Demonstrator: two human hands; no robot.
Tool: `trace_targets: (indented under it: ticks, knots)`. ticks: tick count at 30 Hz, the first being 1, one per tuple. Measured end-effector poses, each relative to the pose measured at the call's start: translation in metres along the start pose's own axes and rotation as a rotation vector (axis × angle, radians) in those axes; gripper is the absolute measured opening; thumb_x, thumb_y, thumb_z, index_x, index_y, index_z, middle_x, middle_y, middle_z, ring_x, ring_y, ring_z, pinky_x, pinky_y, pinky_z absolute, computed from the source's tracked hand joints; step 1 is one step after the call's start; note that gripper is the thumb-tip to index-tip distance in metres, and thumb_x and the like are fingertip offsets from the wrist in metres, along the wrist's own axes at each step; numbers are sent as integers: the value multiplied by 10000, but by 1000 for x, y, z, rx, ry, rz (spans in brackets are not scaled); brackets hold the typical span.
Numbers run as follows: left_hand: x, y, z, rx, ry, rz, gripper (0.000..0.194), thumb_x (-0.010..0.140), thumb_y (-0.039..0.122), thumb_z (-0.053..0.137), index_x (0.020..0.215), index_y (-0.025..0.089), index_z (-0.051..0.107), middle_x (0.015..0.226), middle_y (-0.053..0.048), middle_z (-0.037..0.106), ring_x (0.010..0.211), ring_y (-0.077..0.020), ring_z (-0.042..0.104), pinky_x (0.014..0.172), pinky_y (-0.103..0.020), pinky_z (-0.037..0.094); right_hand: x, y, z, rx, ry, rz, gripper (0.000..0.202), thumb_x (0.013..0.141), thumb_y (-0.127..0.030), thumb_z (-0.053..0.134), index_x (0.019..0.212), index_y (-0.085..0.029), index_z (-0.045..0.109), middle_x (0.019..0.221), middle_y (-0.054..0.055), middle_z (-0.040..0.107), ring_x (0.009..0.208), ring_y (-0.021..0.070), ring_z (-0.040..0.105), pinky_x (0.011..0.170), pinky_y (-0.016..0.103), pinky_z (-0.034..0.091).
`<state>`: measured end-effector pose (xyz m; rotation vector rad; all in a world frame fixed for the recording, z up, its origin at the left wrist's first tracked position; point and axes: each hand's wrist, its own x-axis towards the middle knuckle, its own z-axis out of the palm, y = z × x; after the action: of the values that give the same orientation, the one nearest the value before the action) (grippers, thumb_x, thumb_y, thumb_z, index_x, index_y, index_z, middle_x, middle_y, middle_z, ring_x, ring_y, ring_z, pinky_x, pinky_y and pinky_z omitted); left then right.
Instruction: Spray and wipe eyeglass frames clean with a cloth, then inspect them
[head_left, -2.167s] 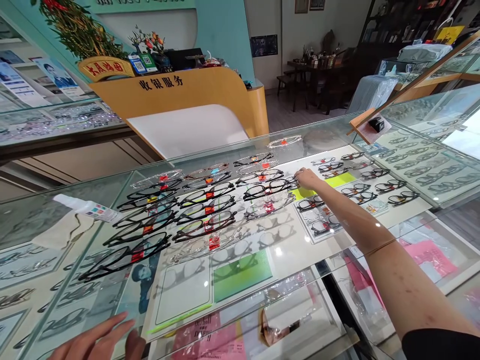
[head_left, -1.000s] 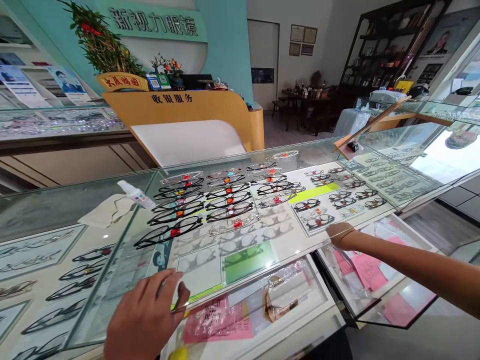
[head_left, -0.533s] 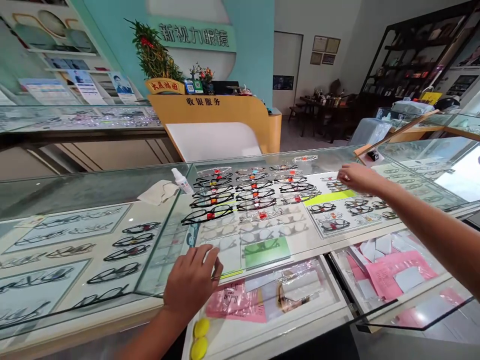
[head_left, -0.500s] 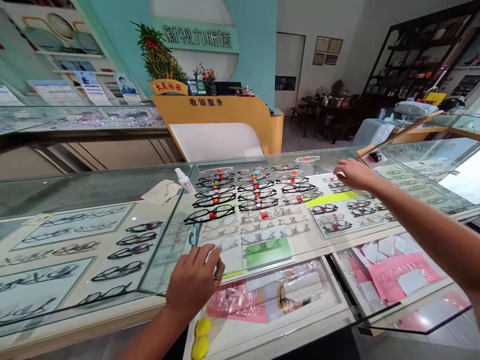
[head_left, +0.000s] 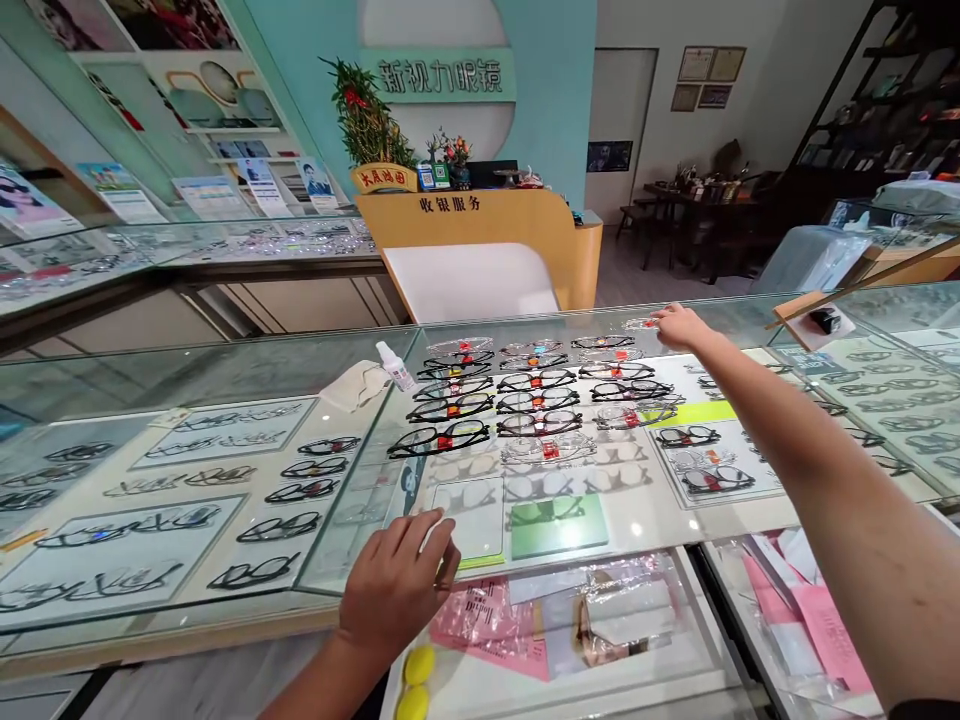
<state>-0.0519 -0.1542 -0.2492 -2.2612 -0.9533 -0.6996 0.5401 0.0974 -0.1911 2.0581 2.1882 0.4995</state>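
Note:
My right hand [head_left: 681, 327] reaches to the far edge of the glass counter [head_left: 360, 540], its fingers closed at the right end of a pair of clear-framed eyeglasses [head_left: 637, 324] with a red tag. The fingertips partly cover that end. In front of it, several eyeglasses lie in three columns on the glass, most of them black-framed, such as the nearest black pair [head_left: 439, 438]. A clear pair [head_left: 549, 449] lies at the front of the middle column. My left hand [head_left: 397, 575] rests on the counter's near edge, fingers apart and slightly bent, holding nothing.
A white spray bottle [head_left: 396, 367] and a beige cloth [head_left: 352, 386] lie left of the eyeglasses. Below the counter, an open drawer [head_left: 660, 665] holds plastic packets and yellow ovals [head_left: 418, 665]. A wooden-framed mirror [head_left: 814, 318] stands at the far right. More eyeglasses show under the glass.
My right hand has moved left and away from me, to the clear-framed eyeglasses at the far edge. My left hand stays on the near edge. The view has turned slightly left.

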Motion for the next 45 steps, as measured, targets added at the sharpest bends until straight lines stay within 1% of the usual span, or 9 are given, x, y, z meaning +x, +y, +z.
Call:
trace_targets:
  ticks: [7,11,17,22,26,31,35,41,45]
  knots:
    - [-7,-2,3,20,-37,4,176,918,81,752,1052,196,745,1056,-74,826,884,-236,726,768,-381,526,-11,-3,-9,37,31,-27,464,1071,-446,747,1454,-194,673,1468,122,691,1247,280,728,1058,529,645]
    - [-5,-1,3,26,-26,16,166,920,93,745,1052,194,746,1053,-75,821,887,-237,722,774,-382,530,-55,1,-30,46,64,-37,400,1077,-328,649,1432,-165,738,1472,203,706,1376,381,630,1126,585,569]
    - [2,3,0,20,0,11,160,930,78,699,1054,179,715,1029,-79,806,879,-269,699,771,-404,517,-195,23,-95,271,9,-120,527,1113,-367,396,1439,-182,766,1572,202,676,1478,381,554,1256,607,460]
    - [0,2,2,10,6,34,155,940,101,698,1084,160,703,1046,-101,788,918,-303,707,757,-425,507,-349,46,-153,553,-373,-65,484,1120,-585,436,1483,-478,737,1689,70,614,1578,269,568,1280,446,506]
    - [-1,1,3,2,-6,51,164,944,124,703,1107,145,706,1060,-121,770,931,-316,699,758,-431,499,-427,32,-164,664,-746,74,413,1080,-627,496,1436,-654,703,1671,10,628,1521,235,631,1223,347,561]
    - [1,1,2,7,-7,59,143,954,138,694,1096,143,706,1058,-127,755,911,-315,678,759,-430,488,-443,-17,-104,476,-811,70,465,1064,-524,458,1375,-430,791,1614,110,667,1512,312,634,1260,419,556]
    - [0,1,2,12,-18,60,149,951,126,689,1098,143,709,1067,-133,759,915,-315,687,761,-428,489,-423,-40,-25,353,-579,97,577,1076,-535,433,1464,-236,739,1663,196,613,1576,368,550,1308,535,472]
    - [0,1,3,40,-9,61,141,949,107,698,1080,158,693,1056,-120,776,912,-304,714,756,-426,521,-341,-43,54,160,-64,80,674,1077,-538,455,1559,-108,648,1693,236,566,1630,463,392,1332,647,351]
    - [1,-1,2,47,-16,57,186,937,87,713,1085,188,664,1045,-102,786,887,-293,723,767,-425,543,-270,-45,86,186,107,64,732,1112,-592,380,1629,-112,576,1724,217,529,1634,462,346,1336,650,302]
